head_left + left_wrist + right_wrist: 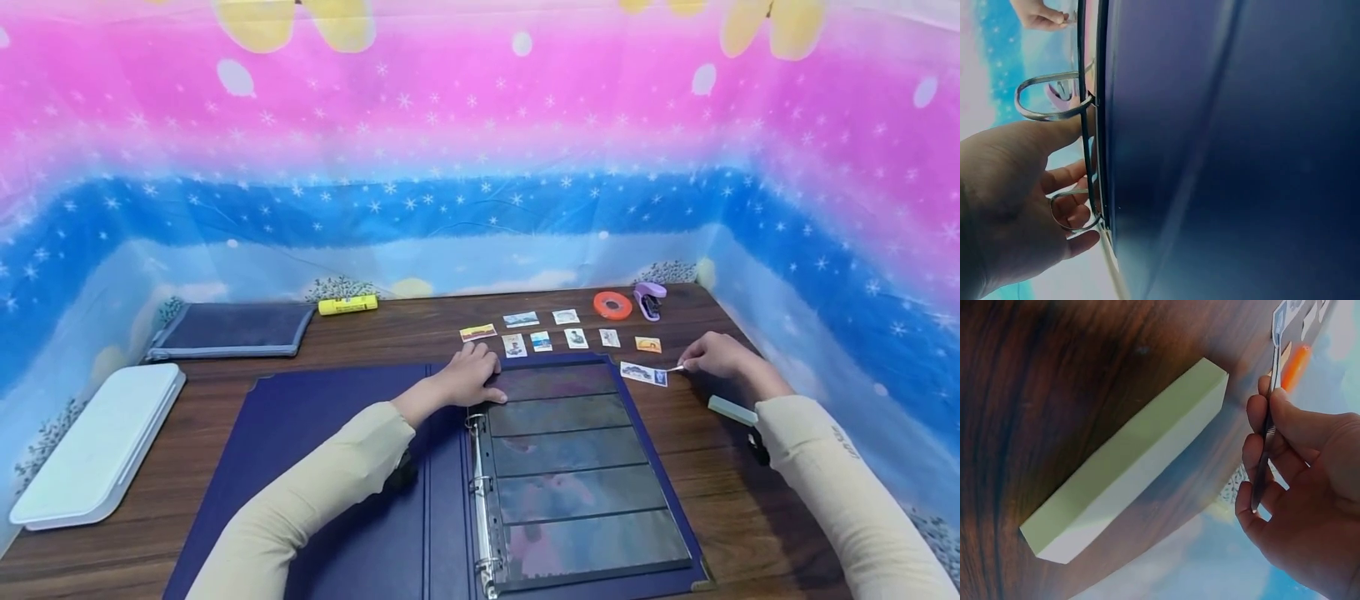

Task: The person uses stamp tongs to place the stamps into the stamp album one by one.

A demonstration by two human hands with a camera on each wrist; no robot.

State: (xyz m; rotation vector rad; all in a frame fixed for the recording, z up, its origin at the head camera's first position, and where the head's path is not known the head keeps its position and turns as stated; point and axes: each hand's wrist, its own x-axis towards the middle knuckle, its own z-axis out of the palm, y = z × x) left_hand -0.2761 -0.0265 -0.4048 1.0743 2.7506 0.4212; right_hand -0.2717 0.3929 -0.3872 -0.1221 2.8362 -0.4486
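Note:
My right hand pinches metal tweezers between thumb and fingers, right of the album. Their tips meet the edge of a long stamp near the album's top right corner. My left hand rests with relaxed fingers at the top of the black pocket page, beside the ring binding. That page sits in an open dark blue ring album. In the left wrist view, metal rings stand in front of the left hand's fingers.
Several small stamps lie behind the album, near orange tape and a purple stapler. A pale green block lies by the right wrist. At left are a white case, a zip pouch and a yellow glue stick.

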